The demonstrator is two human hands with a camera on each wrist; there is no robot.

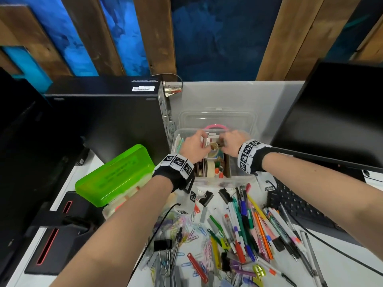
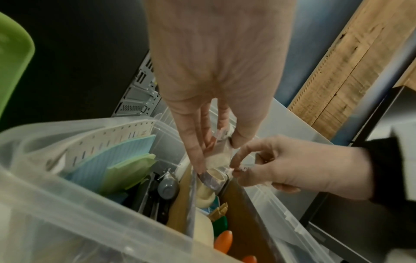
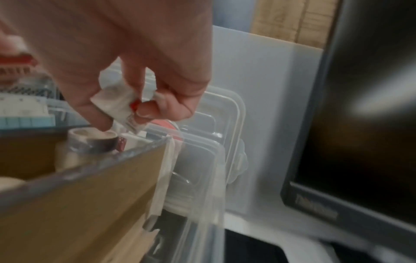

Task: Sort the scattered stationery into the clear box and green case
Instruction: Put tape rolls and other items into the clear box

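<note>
Stationery [image 1: 244, 230] lay scattered nearest the person: pens, markers, paper clips [image 1: 191, 230] and black binder clips [image 1: 206, 196] spread over the white desk [image 1: 339, 264] below both forearms, most pens with their long axes running roughly toward and away from the person. Beyond that heap, on the left, the green case [image 1: 116, 175] sat with its lid tilted open, just beside the clear box [image 1: 226, 180], which stood past the pile between the two wrists.

Both hands were over the box. The left hand [image 1: 194, 145] reached down into it with fingers curled, pinching a small pale, translucent piece [image 2: 217, 160] above a roll of tape [image 2: 213, 178] standing among the dividers. The right hand [image 1: 232, 142] met it from the right side, its thumb and fingers pinching a small white packet with a red mark [image 3: 117, 105]; whether the two hands held one item or two could not be told. The drop point lay straight below the grips, at the back of the box near the tape roll, and the left hand looked the nearer to it, so the coming release probably turned on lowering rather than sideways travel.

Farther off, the box's lid [image 1: 217, 119] leaned behind it, with a black computer case [image 1: 107, 117] to the left and a monitor [image 1: 335, 114] to the right.
</note>
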